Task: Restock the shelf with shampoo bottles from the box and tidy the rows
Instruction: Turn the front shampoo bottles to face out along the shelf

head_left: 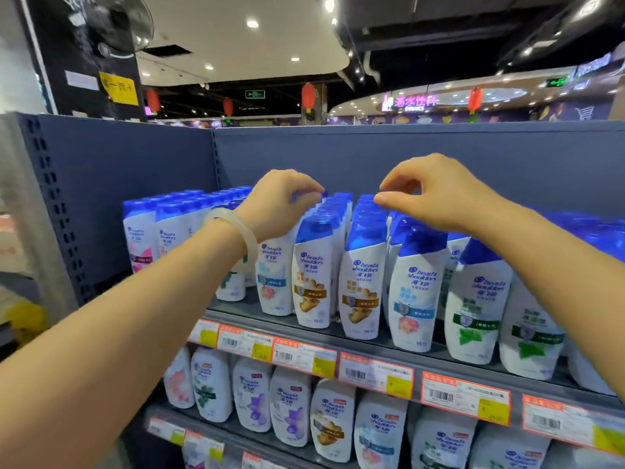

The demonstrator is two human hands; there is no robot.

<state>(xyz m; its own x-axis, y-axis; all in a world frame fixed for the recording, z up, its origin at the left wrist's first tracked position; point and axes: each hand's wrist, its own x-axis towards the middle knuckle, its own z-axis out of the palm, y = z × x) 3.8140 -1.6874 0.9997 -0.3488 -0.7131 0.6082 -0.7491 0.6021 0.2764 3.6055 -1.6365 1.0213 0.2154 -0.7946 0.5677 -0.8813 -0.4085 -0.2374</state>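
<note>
Head view, single entry. Top shelf (338,328): shampoo bottles (313,282) are ranged in rows running front to back, upright, packed touching one another. Handling, as judged: the bottles are rigid moulded plastic, smooth and likely slippery on the glossy label, moderately weighty if full, not fragile, but tall on a narrow base and so easily toppled in a chain. The best hold is judged to be at the blue cap or round the narrowed shoulder just below it.

Appearance: white tapered bodies are topped with blue flip caps; labels are printed in blue script with coloured bands, brown with ginger, pink with flowers, green with mint leaves. Rows at the left end stand further back than the middle ones.

Left hand (280,204): it is raised over the middle rows, fingers curled downward with tips at the caps; whether a cap is actually pinched cannot be told. A pale bangle (233,231) is worn on the wrist.

Right hand (436,194): thumb and forefinger are drawn close together just above the caps of the neighbouring row; nothing is seen to be held.

Lower shelf: larger white bottles (291,406) are stood below, behind price tags (375,379). The box is not in view.
</note>
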